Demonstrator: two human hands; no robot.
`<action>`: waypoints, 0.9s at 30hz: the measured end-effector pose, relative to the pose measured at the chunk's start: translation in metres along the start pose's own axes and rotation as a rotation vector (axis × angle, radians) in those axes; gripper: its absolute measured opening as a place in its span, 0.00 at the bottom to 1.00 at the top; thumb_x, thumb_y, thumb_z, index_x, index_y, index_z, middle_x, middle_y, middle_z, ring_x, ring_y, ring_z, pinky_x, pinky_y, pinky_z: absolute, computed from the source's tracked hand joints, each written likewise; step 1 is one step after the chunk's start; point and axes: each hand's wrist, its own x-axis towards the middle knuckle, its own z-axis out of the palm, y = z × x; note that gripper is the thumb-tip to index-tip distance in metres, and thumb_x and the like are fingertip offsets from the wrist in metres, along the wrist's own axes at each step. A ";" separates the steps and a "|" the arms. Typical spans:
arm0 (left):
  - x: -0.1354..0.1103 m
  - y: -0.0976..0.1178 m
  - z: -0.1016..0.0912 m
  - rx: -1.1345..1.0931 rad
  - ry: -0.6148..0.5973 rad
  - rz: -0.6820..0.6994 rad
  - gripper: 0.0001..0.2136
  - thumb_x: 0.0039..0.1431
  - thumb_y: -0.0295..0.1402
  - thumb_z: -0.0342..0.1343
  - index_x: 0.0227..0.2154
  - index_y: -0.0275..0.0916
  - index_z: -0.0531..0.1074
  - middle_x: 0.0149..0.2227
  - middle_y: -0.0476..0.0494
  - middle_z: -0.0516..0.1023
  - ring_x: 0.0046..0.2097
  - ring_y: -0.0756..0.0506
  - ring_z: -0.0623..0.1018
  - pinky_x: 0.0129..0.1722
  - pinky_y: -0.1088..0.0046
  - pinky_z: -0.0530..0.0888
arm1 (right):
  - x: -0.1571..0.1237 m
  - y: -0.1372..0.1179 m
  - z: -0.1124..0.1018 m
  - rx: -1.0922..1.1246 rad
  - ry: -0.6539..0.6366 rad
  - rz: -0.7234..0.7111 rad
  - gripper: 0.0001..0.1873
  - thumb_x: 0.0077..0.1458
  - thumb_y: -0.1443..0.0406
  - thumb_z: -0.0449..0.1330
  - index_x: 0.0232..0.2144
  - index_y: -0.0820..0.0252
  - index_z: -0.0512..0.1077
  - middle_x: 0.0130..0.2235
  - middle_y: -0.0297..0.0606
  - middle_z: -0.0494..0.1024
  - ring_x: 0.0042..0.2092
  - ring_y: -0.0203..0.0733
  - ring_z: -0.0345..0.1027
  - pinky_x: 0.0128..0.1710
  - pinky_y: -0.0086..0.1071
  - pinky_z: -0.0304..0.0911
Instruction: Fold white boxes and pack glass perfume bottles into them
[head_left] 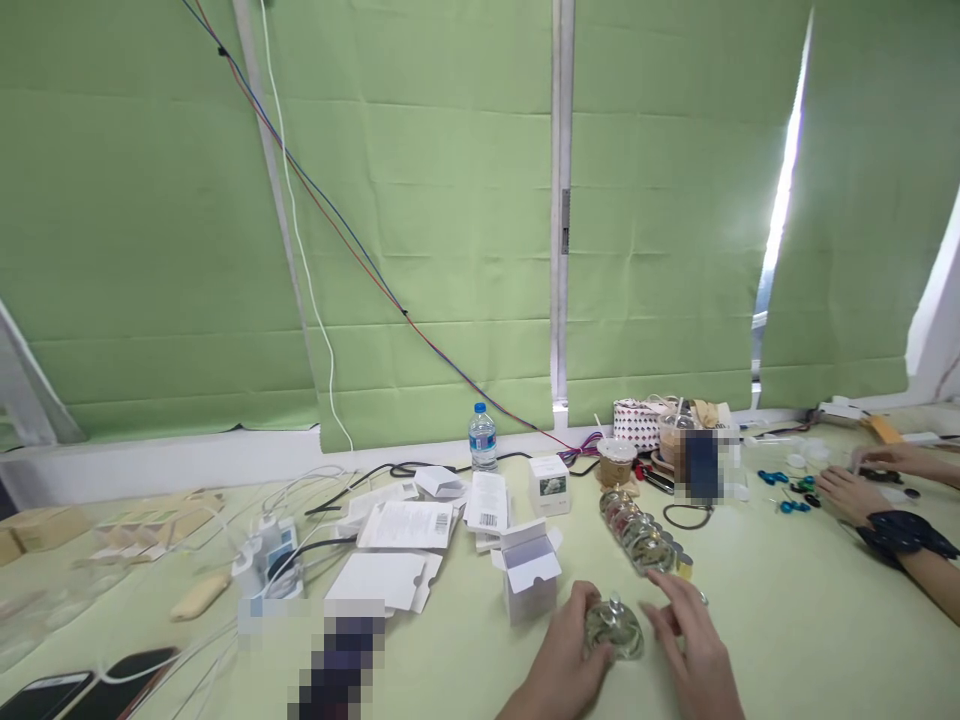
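Observation:
My left hand [568, 650] is closed around one side of a small, round, clear glass bottle [616, 632] with greenish contents and a short shiny neck on top. My right hand [694, 645] hovers just right of it, fingers apart and holding nothing. Beyond the hands, several similar glass bottles [637, 535] stand in a slanting row, with small caps along their right side. A white carton [530, 585] with its top flaps raised stands left of the bottle, and a closed white box [550, 487] with a picture on it is farther back.
Flattened white cartons [409, 525] lie left of centre. Farther left are a power strip with cables [270, 565] and phones [49, 695]. A water bottle [484, 440] and an iced drink cup [615, 465] stand at the back. At right, another person's hands [847, 495] work by small blue-green pieces [795, 506].

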 end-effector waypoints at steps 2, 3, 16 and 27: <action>-0.001 -0.005 0.001 0.002 -0.012 0.060 0.28 0.47 0.16 0.51 0.51 0.42 0.57 0.46 0.45 0.70 0.46 0.45 0.70 0.48 0.67 0.66 | 0.005 0.011 -0.013 -0.129 0.072 0.107 0.21 0.62 0.52 0.45 0.47 0.55 0.69 0.45 0.44 0.69 0.40 0.46 0.73 0.36 0.36 0.71; -0.001 -0.006 0.002 0.012 -0.019 0.104 0.30 0.47 0.16 0.51 0.53 0.42 0.56 0.48 0.43 0.69 0.48 0.44 0.70 0.51 0.65 0.65 | 0.007 0.018 -0.019 -0.198 0.107 0.178 0.23 0.62 0.51 0.45 0.46 0.56 0.70 0.44 0.44 0.67 0.39 0.47 0.72 0.34 0.38 0.71; -0.002 -0.005 0.001 0.068 -0.058 0.259 0.32 0.50 0.15 0.49 0.58 0.45 0.55 0.52 0.41 0.67 0.50 0.44 0.70 0.52 0.65 0.67 | 0.000 0.054 -0.019 -0.107 -0.124 0.278 0.15 0.59 0.57 0.48 0.41 0.57 0.70 0.42 0.44 0.76 0.43 0.50 0.73 0.39 0.39 0.68; 0.007 -0.002 0.007 -0.135 -0.038 -0.073 0.31 0.44 0.16 0.52 0.52 0.41 0.54 0.36 0.51 0.74 0.37 0.48 0.73 0.38 0.73 0.67 | 0.027 -0.021 -0.012 0.337 -0.159 -0.012 0.12 0.59 0.59 0.55 0.39 0.55 0.75 0.43 0.42 0.78 0.46 0.47 0.73 0.45 0.35 0.70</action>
